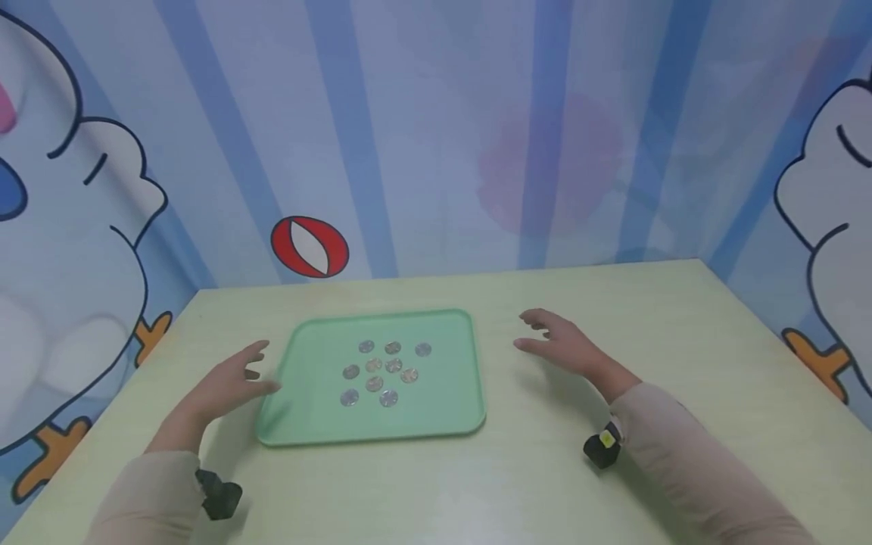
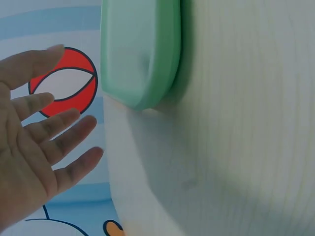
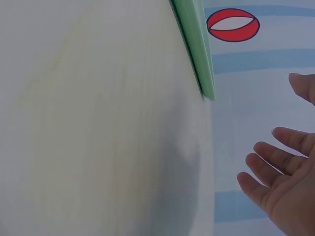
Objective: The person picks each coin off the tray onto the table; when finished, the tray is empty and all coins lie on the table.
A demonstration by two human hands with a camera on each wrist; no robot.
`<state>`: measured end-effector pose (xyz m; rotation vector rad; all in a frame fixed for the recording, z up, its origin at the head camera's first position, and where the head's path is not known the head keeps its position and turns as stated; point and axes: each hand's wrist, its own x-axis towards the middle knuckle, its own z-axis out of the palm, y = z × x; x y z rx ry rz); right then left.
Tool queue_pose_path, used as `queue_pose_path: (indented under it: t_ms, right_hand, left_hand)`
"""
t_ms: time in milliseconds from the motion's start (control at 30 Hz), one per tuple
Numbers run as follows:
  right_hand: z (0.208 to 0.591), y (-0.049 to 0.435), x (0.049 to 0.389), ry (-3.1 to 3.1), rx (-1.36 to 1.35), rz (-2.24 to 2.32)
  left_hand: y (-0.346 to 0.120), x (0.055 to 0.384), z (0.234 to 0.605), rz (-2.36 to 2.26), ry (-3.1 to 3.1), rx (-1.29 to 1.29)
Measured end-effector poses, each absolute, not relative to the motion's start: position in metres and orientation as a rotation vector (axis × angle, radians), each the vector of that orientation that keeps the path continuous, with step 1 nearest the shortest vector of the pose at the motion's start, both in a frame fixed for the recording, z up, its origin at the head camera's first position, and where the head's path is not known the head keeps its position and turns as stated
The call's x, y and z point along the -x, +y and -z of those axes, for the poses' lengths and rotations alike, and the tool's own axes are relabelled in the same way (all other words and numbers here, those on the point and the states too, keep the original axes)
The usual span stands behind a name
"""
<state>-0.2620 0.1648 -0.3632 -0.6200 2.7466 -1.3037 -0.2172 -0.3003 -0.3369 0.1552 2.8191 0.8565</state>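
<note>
Ten small round silver coins (image 1: 393,365), their markings too small to read, lie in a shallow green rectangular tray (image 1: 443,401) on a pale wood-grain table (image 1: 531,492). The left hand (image 1: 221,387) hovers at its left edge, the right hand (image 1: 562,344) apart on its right, both empty, fingers spread. Behind hangs a blue-striped backdrop (image 1: 450,151) bearing a red-and-white ball (image 1: 309,246).

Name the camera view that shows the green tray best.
The head view: all four corners of the green tray show, with coins lying on it. The left wrist view catches only one end, cut off at the top; the right wrist view, just a narrow strip of it.
</note>
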Motion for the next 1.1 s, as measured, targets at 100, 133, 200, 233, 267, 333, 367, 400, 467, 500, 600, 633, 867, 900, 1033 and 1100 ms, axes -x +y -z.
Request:
queue_pose_path:
  t_ms: [100, 133, 200, 233, 267, 333, 367, 400, 467, 500, 600, 633, 867, 900, 1033, 1100]
  right_hand:
    - [0.365, 0.152, 0.263, 2.69, 0.572, 1.389]
    - [0.365, 0.148, 0.263, 2.673, 0.556, 1.408]
    - [0.364, 0.141, 0.264, 2.643, 0.543, 1.454]
    - [0.364, 0.137, 0.265, 2.632, 0.542, 1.473]
    - [0.364, 0.133, 0.266, 2.62, 0.543, 1.494]
    - [0.363, 0.125, 0.268, 2.602, 0.548, 1.531]
    - [0.363, 0.121, 0.269, 2.591, 0.548, 1.546]
    - [0.363, 0.117, 0.271, 2.58, 0.545, 1.557]
    - [0.364, 0.109, 0.273, 2.548, 0.54, 1.578]
    - [0.364, 0.106, 0.274, 2.534, 0.546, 1.583]
    - [0.366, 0.096, 0.278, 2.496, 0.572, 1.59]
    - [0.367, 0.093, 0.279, 2.487, 0.576, 1.589]
    - [0.364, 0.073, 0.29, 2.436, 0.556, 1.526]
    - [0.363, 0.07, 0.291, 2.44, 0.544, 1.507]
    - [0.357, 0.059, 0.293, 2.402, 0.504, 1.474]
    - [0.356, 0.054, 0.295, 2.368, 0.501, 1.483]
  left_hand:
    - [-0.303, 0.219, 0.34, -0.946, 2.762, -0.113]
    - [-0.304, 0.219, 0.342, -0.971, 2.745, -0.096]
    - [-0.304, 0.22, 0.345, -1.022, 2.712, -0.067]
    - [-0.305, 0.22, 0.346, -1.04, 2.703, -0.054]
    - [-0.305, 0.221, 0.347, -1.06, 2.69, -0.042]
    - [-0.306, 0.221, 0.348, -1.098, 2.667, -0.017]
    - [-0.307, 0.222, 0.348, -1.122, 2.654, -0.013]
    - [-0.307, 0.222, 0.349, -1.146, 2.642, -0.008]
    - [-0.309, 0.223, 0.349, -1.194, 2.619, -0.003]
    - [-0.31, 0.223, 0.35, -1.214, 2.61, 0.001]
    - [-0.313, 0.224, 0.353, -1.277, 2.585, 0.007]
    - [-0.314, 0.225, 0.354, -1.295, 2.576, 0.01]
    - [-0.316, 0.23, 0.361, -1.371, 2.524, 0.072]
    - [-0.316, 0.23, 0.362, -1.366, 2.523, 0.082]
    - [-0.316, 0.231, 0.364, -1.337, 2.521, 0.11]
    - [-0.316, 0.231, 0.365, -1.315, 2.526, 0.122]
